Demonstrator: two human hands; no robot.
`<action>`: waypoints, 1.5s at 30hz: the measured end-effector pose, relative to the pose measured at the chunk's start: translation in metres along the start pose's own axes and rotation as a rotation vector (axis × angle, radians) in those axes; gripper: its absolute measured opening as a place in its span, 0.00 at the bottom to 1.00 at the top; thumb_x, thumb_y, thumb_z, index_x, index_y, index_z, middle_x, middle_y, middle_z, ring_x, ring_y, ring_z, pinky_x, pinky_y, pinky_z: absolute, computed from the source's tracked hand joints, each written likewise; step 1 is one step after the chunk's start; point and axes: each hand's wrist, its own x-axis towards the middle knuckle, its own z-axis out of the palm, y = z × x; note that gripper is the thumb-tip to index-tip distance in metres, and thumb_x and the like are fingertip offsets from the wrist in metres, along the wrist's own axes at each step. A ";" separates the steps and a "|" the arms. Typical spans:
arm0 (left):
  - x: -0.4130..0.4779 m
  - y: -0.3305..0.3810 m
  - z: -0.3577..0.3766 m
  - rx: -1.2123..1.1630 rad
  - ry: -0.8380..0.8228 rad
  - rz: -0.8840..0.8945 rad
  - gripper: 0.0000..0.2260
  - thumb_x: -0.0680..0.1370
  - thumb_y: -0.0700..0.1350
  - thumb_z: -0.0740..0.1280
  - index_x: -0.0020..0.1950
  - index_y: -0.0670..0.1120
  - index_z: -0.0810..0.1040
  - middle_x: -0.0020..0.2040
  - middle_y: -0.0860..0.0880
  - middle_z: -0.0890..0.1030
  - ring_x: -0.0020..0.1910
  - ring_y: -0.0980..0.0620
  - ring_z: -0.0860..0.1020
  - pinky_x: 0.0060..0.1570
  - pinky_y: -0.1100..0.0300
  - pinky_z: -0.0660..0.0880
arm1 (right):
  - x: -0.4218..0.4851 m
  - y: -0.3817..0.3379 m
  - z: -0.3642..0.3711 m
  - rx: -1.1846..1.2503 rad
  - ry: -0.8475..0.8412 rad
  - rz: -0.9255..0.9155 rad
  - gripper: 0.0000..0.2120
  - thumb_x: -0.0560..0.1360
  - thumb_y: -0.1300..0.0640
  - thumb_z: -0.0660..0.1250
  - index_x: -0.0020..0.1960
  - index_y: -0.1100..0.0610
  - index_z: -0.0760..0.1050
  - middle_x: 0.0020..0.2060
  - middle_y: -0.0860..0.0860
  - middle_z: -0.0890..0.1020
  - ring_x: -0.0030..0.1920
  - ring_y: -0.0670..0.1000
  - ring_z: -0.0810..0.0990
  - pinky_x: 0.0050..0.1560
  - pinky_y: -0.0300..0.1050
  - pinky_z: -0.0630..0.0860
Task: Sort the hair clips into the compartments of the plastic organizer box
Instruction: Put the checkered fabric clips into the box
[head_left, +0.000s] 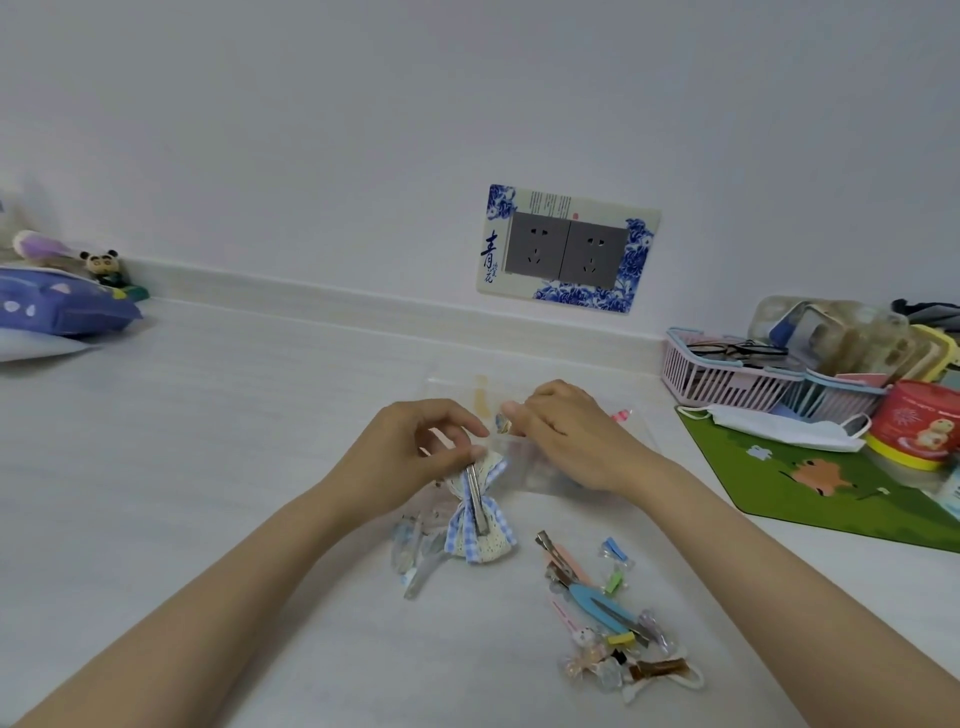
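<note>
My left hand (415, 447) pinches the top end of a blue gingham and cream lace bow clip (478, 514), whose metal clasp faces me and hangs down. My right hand (566, 436) holds a small patterned clip (503, 425) between thumb and fingers, just right of my left hand. Under both hands lies the clear plastic organizer box (545, 473), hard to make out against the white table. A few clear clips (415, 556) lie below the bow. A pile of several coloured clips (608, 618) lies at the front right.
A green mat (810, 483) with a white face mask (779, 426) lies to the right. Behind it stand a pink basket (727, 374) with glasses, containers and a red tin (914, 421). A purple pouch (62, 312) and a panda figure sit far left. A wall socket (569, 249) is ahead.
</note>
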 end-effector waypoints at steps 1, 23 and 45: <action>0.000 0.003 0.000 -0.034 0.024 0.004 0.05 0.71 0.44 0.73 0.46 0.49 0.82 0.36 0.50 0.81 0.30 0.54 0.78 0.36 0.62 0.77 | -0.004 0.000 0.000 0.090 0.034 -0.010 0.20 0.79 0.44 0.52 0.49 0.53 0.79 0.46 0.47 0.80 0.57 0.48 0.71 0.58 0.42 0.64; 0.010 0.016 0.005 -0.004 0.320 -0.011 0.05 0.77 0.48 0.65 0.49 0.51 0.81 0.43 0.56 0.82 0.39 0.61 0.77 0.38 0.70 0.73 | -0.030 -0.031 -0.023 0.930 0.424 -0.068 0.07 0.69 0.62 0.71 0.45 0.51 0.79 0.38 0.43 0.85 0.43 0.44 0.83 0.46 0.35 0.77; 0.008 -0.020 0.009 0.451 0.046 0.057 0.12 0.79 0.55 0.59 0.55 0.56 0.80 0.68 0.57 0.73 0.68 0.57 0.64 0.61 0.63 0.61 | 0.008 0.006 -0.004 -0.130 0.200 -0.032 0.26 0.81 0.46 0.47 0.47 0.53 0.82 0.44 0.49 0.83 0.56 0.48 0.75 0.71 0.49 0.55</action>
